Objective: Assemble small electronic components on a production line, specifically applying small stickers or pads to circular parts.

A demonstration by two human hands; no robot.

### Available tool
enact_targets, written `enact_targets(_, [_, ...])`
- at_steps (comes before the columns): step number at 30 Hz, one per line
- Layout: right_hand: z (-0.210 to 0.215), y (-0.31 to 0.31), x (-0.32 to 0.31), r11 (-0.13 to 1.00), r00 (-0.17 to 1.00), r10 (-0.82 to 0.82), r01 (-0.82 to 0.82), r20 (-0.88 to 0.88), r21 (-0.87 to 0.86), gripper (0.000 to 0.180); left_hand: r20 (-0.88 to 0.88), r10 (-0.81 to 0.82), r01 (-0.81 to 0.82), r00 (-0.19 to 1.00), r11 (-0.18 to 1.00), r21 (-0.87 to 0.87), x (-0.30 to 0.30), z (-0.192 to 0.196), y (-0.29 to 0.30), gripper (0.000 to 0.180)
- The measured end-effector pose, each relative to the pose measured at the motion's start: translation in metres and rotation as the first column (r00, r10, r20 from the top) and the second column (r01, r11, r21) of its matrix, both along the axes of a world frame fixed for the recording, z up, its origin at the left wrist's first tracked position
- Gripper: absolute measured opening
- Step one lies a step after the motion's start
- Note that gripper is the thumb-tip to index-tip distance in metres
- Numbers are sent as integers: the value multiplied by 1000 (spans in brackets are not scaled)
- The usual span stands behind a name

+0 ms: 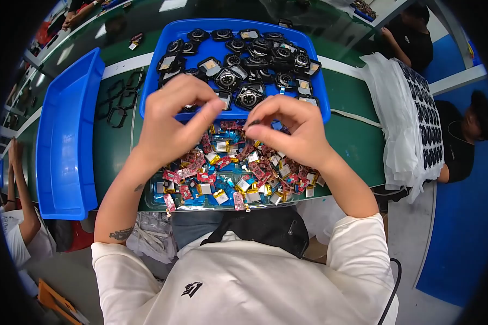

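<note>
My left hand (pixel 180 120) hovers over the near edge of a blue tray (pixel 236 115), thumb and forefinger pressed together; what they hold, if anything, is hidden. To its right, my right hand (pixel 295 130) pinches a small dark part (pixel 253 123) between thumb and fingertips. Inside the tray lie many black watch housings (pixel 228 79), some with round sensor backs, others opened with pale insides. Beneath both hands, a clear tray is heaped with small red circuit boards (pixel 205 177) and silver battery cells (pixel 220 196) with yellow and blue pieces.
A blue bin (pixel 65 141) stands at the left, beside several black frames (pixel 117 116) on the green table (pixel 350 143). On the right, white sheets (pixel 398 124) lie by a stack holding rows of dark parts (pixel 429 119). Other people (pixel 463 135) sit around the table.
</note>
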State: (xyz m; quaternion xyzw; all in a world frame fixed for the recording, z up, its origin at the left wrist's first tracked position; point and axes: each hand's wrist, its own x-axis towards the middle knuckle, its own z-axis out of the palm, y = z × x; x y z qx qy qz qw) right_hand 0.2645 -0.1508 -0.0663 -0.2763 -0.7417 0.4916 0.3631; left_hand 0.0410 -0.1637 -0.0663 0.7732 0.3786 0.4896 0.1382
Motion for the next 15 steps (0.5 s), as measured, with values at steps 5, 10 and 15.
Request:
enact_targets(5, [2, 1, -1, 958, 979, -100, 46, -178, -283, 17, 25, -191, 192, 981, 972, -132, 12, 1, -13, 24])
enact_targets(10, [0, 2, -1, 895, 964, -67, -56, -257, -443, 19, -79, -180, 184, 981, 982, 46, 16, -6, -13, 29])
enact_targets(15, [0, 2, -3, 938, 952, 4, -110, -307, -329, 34, -79, -147, 147, 986, 989, -4, 18, -6, -16, 27])
